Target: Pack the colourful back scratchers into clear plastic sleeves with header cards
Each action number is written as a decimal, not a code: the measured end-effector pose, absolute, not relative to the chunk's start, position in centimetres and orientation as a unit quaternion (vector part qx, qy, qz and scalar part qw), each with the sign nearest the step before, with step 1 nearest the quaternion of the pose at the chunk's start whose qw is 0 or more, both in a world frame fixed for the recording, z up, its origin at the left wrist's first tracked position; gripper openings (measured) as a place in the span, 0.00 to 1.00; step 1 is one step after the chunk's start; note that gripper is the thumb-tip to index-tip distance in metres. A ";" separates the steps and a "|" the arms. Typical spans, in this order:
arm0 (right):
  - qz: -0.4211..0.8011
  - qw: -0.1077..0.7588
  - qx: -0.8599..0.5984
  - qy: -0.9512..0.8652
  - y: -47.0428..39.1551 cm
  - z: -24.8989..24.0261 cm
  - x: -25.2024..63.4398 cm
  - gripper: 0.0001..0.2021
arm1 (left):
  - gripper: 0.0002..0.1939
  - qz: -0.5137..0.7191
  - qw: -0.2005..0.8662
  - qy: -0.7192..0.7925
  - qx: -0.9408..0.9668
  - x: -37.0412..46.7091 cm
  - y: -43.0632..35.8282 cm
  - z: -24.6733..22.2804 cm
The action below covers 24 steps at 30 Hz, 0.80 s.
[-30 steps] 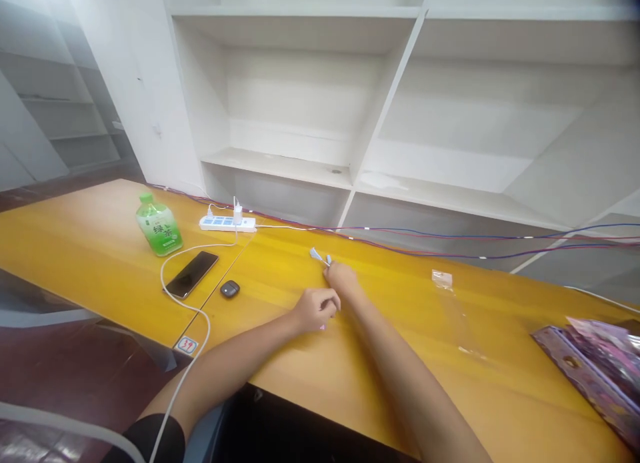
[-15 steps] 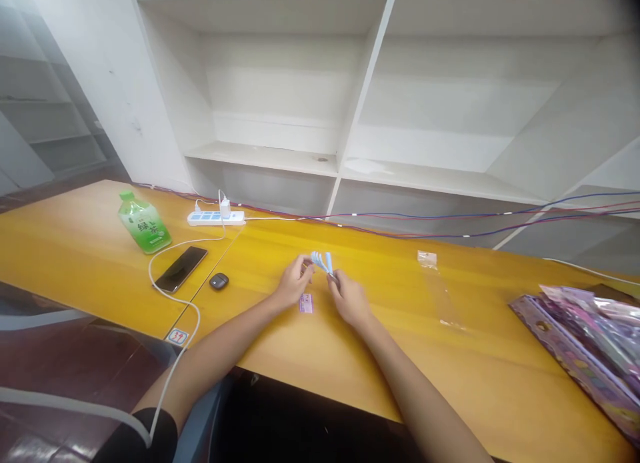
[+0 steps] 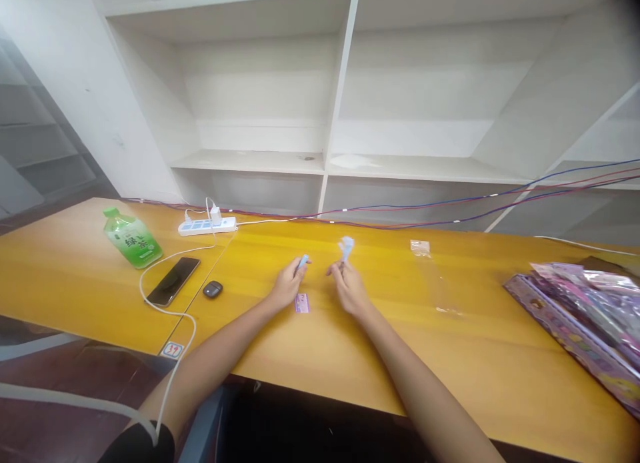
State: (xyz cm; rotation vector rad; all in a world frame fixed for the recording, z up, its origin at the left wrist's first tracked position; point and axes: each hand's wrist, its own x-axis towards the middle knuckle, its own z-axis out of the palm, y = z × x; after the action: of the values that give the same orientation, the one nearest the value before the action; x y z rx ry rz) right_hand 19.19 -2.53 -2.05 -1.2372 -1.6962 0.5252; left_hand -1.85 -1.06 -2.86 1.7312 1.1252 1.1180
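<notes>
My left hand (image 3: 289, 283) is closed round a short light-blue piece (image 3: 303, 261) whose end sticks out above the fingers. To its right, my right hand (image 3: 350, 286) pinches a light-blue object with a paler, wider top (image 3: 347, 246), held upright; it is smeared by motion, and I cannot tell its kind. The two pieces are apart. A small purple printed card (image 3: 302, 303) lies on the wooden table (image 3: 310, 356) just below my left hand.
A clear plastic sleeve (image 3: 433, 279) lies right of my hands, and a pile of purple packets (image 3: 580, 316) at far right. Leftward are a black case (image 3: 213, 289), a phone (image 3: 173, 281), a green bottle (image 3: 133, 237) and a power strip (image 3: 207, 225). A white cable crosses my left arm.
My hands have moved apart, the left one slightly leftward. The light-blue pieces, close together before, are now separate, one in each hand. The view has shifted a little.
</notes>
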 end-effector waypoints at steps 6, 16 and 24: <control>0.431 0.613 -0.502 -0.433 0.3 -3.3 22.1 0.34 | 0.12 0.360 0.311 0.473 0.742 -2.2 -0.6 -2.9; 0.497 0.639 -0.421 -0.409 0.5 -3.1 21.9 0.29 | 0.16 0.320 0.240 0.432 0.808 -2.9 -0.4 -1.7; 0.485 0.627 -0.438 -0.424 0.1 -3.1 21.4 0.29 | 0.16 0.312 0.227 0.421 0.821 -2.9 -0.7 -1.5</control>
State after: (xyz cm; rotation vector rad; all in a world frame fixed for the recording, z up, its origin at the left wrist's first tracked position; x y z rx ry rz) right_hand 21.45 0.13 -3.07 -1.0039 -0.9714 1.1112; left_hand -2.87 -0.66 -1.53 2.2621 1.1604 0.8585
